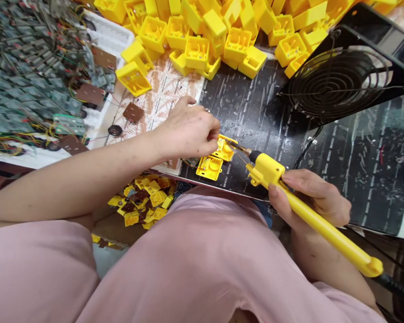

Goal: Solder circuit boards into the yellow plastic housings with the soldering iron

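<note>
My right hand (318,195) is wrapped round a yellow soldering iron (318,220), whose metal tip points left and reaches the far one of two small yellow plastic covers. A thin wire runs out of a guide beside that tip. My left hand (191,130) has its fingers pinched together at the left edge of the far cover (228,151); what they hold is hidden. Just in front lies the near cover (209,168), with a perforated round patch, close to the table's front edge. Thin wires and a small dark part show left of it, below my left hand.
Many yellow plastic boxes (197,51) are heaped at the back. At right stands a black fan (336,85) with a wire grille. A white foam tray (111,36) of circuit boards (37,67) fills the left. Yellow parts (151,199) lie below the table edge.
</note>
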The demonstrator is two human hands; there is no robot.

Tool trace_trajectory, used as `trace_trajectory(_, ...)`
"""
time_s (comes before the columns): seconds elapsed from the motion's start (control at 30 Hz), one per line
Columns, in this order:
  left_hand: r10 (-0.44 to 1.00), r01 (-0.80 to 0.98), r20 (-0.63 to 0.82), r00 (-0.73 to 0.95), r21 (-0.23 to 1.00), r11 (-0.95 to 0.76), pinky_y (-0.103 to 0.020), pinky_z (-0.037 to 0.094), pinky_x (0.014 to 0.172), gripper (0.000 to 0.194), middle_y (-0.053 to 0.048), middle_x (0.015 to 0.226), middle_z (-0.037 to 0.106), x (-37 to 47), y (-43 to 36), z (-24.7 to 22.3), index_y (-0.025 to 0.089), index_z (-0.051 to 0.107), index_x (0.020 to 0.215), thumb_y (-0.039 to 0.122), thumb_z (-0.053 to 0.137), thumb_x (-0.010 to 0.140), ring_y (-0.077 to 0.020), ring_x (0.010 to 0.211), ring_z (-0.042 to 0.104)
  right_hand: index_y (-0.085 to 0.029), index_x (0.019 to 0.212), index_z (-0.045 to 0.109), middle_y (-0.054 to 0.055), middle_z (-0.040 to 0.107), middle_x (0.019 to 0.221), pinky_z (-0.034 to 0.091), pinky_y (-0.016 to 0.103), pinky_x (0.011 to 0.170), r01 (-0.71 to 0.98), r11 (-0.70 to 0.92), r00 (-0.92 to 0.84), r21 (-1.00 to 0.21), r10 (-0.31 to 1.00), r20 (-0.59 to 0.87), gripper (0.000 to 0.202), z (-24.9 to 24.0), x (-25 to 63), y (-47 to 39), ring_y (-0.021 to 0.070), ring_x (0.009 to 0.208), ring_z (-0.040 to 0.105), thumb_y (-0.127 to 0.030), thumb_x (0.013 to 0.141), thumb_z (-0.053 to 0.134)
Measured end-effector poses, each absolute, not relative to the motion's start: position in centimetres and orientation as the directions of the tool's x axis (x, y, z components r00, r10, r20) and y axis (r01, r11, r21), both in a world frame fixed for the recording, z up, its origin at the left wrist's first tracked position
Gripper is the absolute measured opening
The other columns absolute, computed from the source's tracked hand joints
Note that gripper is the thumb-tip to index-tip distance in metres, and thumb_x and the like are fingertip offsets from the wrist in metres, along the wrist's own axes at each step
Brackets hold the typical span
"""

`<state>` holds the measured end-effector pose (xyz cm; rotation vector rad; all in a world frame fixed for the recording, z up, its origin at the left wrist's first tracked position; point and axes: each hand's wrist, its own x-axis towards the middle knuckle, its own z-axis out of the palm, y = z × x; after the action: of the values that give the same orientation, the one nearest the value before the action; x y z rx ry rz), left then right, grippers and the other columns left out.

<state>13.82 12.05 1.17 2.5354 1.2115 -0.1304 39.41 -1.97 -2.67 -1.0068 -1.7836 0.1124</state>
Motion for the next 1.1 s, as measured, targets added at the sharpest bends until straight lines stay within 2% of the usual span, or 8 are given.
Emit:
trace_trajectory(0.1, 0.723, 0.775, -0.283, 0.631, 0.271, -0.571, -0.049, 0.045, 0.12, 0.027, 0.001, 0.081, 0.077, 14.1, 12.8, 1.3, 0.025, 0.078, 0.085, 0.037, 0.054, 0.085, -0.0263, 0.103, 0.078, -0.024, 0.095, 0.07, -0.004, 0.079, 0.08, 0.053, 0.021, 0.041, 0.609, 0.626, -0.141, -0.488, 0.691, 0.709, 0.022, -1.9, 39.0, -1.6, 0.0144, 0.059, 0.074, -0.026, 0.09, 0.091)
trace_trajectory(0.3, 0.703, 0.805, -0.393, 0.593, 0.289, -0.517, -0.038, 0.057, 0.099, 0.026, 0.0, 0.084, 0.078, 14.4, 14.4, 1.5, 0.025, 0.082, 0.089, 0.037, 0.062, 0.08, -0.027, 0.098, 0.079, -0.024, 0.096, 0.067, -0.004, 0.079, 0.082, 0.055, 0.023, 0.048, 0.611, 0.66, -0.308, -0.438, 0.708, 0.636, 0.027, -0.5, 39.1, -1.4, 0.0137, 0.064, 0.075, -0.02, 0.089, 0.092)
trace_trajectory(0.57, 0.603, 0.709, -0.373, 0.705, 0.374, -0.598, -0.026, 0.056, 0.077, 0.032, 0.003, 0.073, 0.075, 13.9, 16.2, 0.4, 0.024, 0.084, 0.092, 0.04, 0.059, 0.081, -0.0179, 0.077, 0.074, -0.024, 0.101, 0.065, -0.005, 0.079, 0.087, 0.064, 0.021, 0.065, 0.634, 0.645, -0.351, -0.427, 0.732, 0.584, 0.027, 1.0, 39.9, -1.3, 0.0111, 0.071, 0.077, -0.02, 0.092, 0.09)
trace_trajectory(0.77, 0.613, 0.757, -0.445, 0.653, 0.348, -0.553, -0.03, 0.058, 0.084, 0.031, 0.001, 0.082, 0.079, 14.6, 16.2, 0.9, 0.024, 0.084, 0.092, 0.039, 0.06, 0.08, -0.0215, 0.085, 0.077, -0.02, 0.096, 0.069, -0.003, 0.079, 0.08, 0.061, 0.016, 0.059, 0.624, 0.676, -0.287, -0.393, 0.666, 0.689, 0.022, 0.0, 40.0, -1.0, 0.0099, 0.066, 0.075, -0.018, 0.091, 0.09)
trace_trajectory(0.83, 0.614, 0.748, -0.429, 0.663, 0.342, -0.569, -0.03, 0.058, 0.083, 0.032, 0.002, 0.082, 0.079, 14.4, 16.0, 0.9, 0.024, 0.084, 0.092, 0.04, 0.059, 0.08, -0.0212, 0.085, 0.077, -0.02, 0.109, 0.075, -0.002, 0.08, 0.083, 0.062, 0.018, 0.058, 0.619, 0.675, -0.244, -0.401, 0.651, 0.719, 0.024, -0.8, 40.4, -1.0, 0.0122, 0.066, 0.077, -0.016, 0.09, 0.089)
trace_trajectory(0.97, 0.6, 0.686, -0.333, 0.727, 0.371, -0.626, -0.027, 0.058, 0.079, 0.031, 0.003, 0.079, 0.078, 13.2, 15.6, 1.1, 0.025, 0.083, 0.093, 0.041, 0.058, 0.083, -0.0185, 0.08, 0.077, -0.029, 0.151, 0.068, -0.002, 0.085, 0.098, 0.057, 0.023, 0.046, 0.653, 0.657, -0.187, -0.377, 0.622, 0.761, 0.068, -2.3, 41.3, -1.6, 0.0141, 0.06, 0.075, -0.021, 0.088, 0.091)
trace_trajectory(1.03, 0.621, 0.678, -0.28, 0.732, 0.383, -0.627, -0.029, 0.059, 0.083, 0.033, 0.003, 0.083, 0.08, 12.5, 15.4, 1.2, 0.026, 0.084, 0.098, 0.04, 0.056, 0.087, -0.0194, 0.086, 0.079, -0.03, 0.154, 0.067, 0.001, 0.086, 0.105, 0.052, 0.024, 0.04, 0.666, 0.628, -0.143, -0.402, 0.637, 0.758, 0.072, -2.6, 41.5, -1.9, 0.0138, 0.058, 0.073, -0.022, 0.087, 0.092)
trace_trajectory(1.1, 0.658, 0.692, -0.241, 0.714, 0.385, -0.61, -0.031, 0.06, 0.089, 0.035, 0.002, 0.089, 0.082, 12.0, 15.0, 1.3, 0.027, 0.085, 0.102, 0.039, 0.055, 0.09, -0.0212, 0.094, 0.081, -0.027, 0.147, 0.072, 0.002, 0.085, 0.101, 0.049, 0.023, 0.037, 0.647, 0.619, -0.106, -0.446, 0.652, 0.751, 0.063, -2.7, 41.4, -2.0, 0.0144, 0.057, 0.073, -0.021, 0.087, 0.091)
